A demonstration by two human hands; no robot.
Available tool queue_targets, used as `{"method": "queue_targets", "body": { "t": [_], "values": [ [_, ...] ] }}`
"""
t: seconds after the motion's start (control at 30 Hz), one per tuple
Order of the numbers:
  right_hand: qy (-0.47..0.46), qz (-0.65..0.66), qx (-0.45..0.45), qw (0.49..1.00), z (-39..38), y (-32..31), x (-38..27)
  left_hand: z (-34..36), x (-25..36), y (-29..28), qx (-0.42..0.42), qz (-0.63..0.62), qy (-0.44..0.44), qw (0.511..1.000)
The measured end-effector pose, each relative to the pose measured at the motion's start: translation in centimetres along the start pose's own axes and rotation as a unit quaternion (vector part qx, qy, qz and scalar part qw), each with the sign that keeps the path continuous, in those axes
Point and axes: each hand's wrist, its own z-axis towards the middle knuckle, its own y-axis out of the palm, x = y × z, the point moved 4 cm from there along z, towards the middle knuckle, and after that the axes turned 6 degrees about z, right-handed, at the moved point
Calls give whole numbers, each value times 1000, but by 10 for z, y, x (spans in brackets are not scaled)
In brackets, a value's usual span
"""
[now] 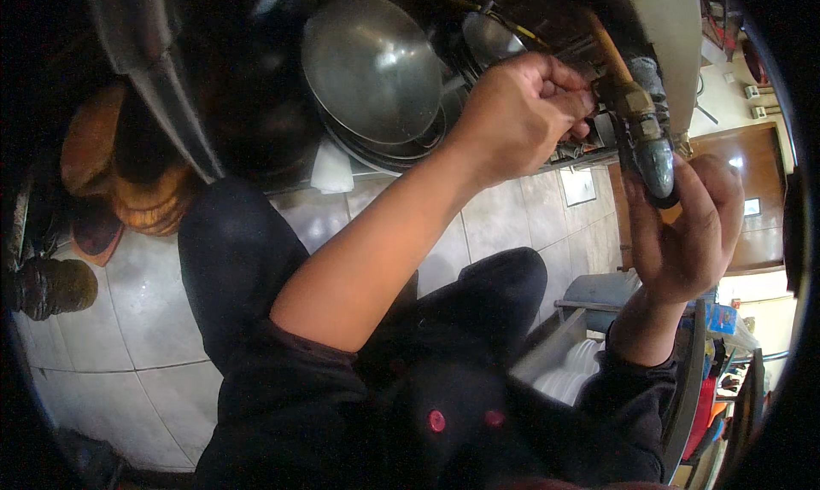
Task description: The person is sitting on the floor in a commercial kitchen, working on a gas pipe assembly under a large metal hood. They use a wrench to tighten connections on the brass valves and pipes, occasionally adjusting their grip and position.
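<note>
My left hand [534, 110] reaches in from the lower left, its thumb and fingers pinched together beside a brass fitting [636, 106]. Whatever lies in that pinch is hidden or too small to name. An orange-brown pipe [608, 50] runs up from the fitting, and a dark grey, rounded valve handle [656, 167] sits at its lower end. Behind and below that handle, the fingers of my right hand [692, 225] curl around the valve. Part of its grip is hidden by the handle.
Shiny metal woks [371, 67] are stacked on a dark rack left of my hands, with a white cloth [331, 167] beneath. Wooden boards [149, 191] stand far left. White plates [568, 370] sit in a rack below my right arm. A pale panel [670, 46] rises beside the fitting.
</note>
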Motion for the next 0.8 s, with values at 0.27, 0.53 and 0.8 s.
{"method": "queue_targets", "body": {
  "t": [0.27, 0.53, 0.8],
  "values": [
    [5, 32, 6, 999, 4, 1, 1, -1, -6, 3, 16, -44, 22, 999],
    [-46, 51, 3, 998, 5, 2, 10, -4, -14, 7, 40, -74, 71, 994],
    [-11, 60, 6, 998, -3, -13, 12, -5, -4, 21, 16, -82, 97, 992]
  ]
}}
